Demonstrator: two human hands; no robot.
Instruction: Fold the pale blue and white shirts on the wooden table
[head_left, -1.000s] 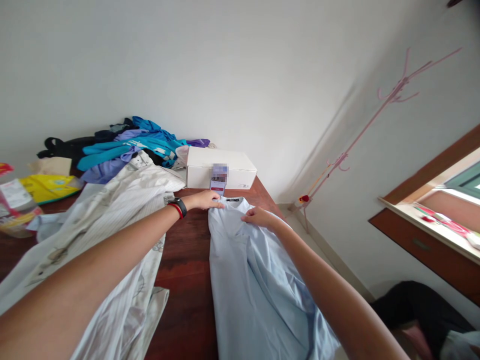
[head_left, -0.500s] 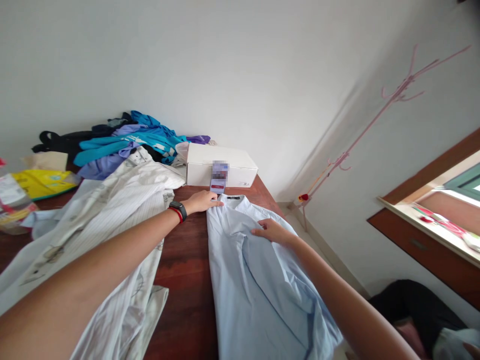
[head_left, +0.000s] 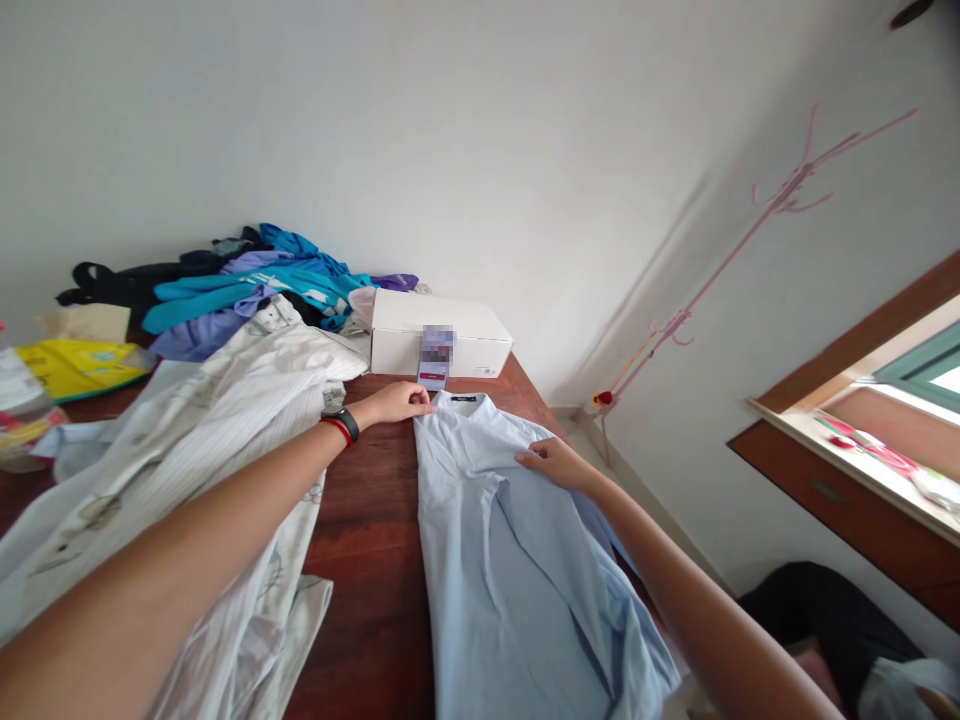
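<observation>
A light blue shirt (head_left: 517, 570) lies lengthwise on the dark wooden table (head_left: 367, 550), its collar at the far end with a small black label. My left hand (head_left: 401, 401) is closed at the shirt's left shoulder edge, thumb and fingers pinching the fabric beside the collar. On the other side, my right hand (head_left: 559, 463) pinches the cloth near the right shoulder, where a sleeve lies folded down over the body. Soft creases run below the right fingers. A phone (head_left: 433, 375) leans upright against a white box (head_left: 480, 345) just beyond the collar.
White patterned and striped garments (head_left: 255, 430) are spread on the left. Behind them is a heap of blue, purple and black clothes (head_left: 277, 280). A yellow packet (head_left: 82, 365) lies far left. A pink coat rack (head_left: 720, 265) stands right of the table, near a window ledge (head_left: 862, 450).
My left fingers have curled in more tightly at the shoulder edge. My right hand has shifted slightly right with the cloth, and the shirt's upper right part looks flatter. The view has moved a little.
</observation>
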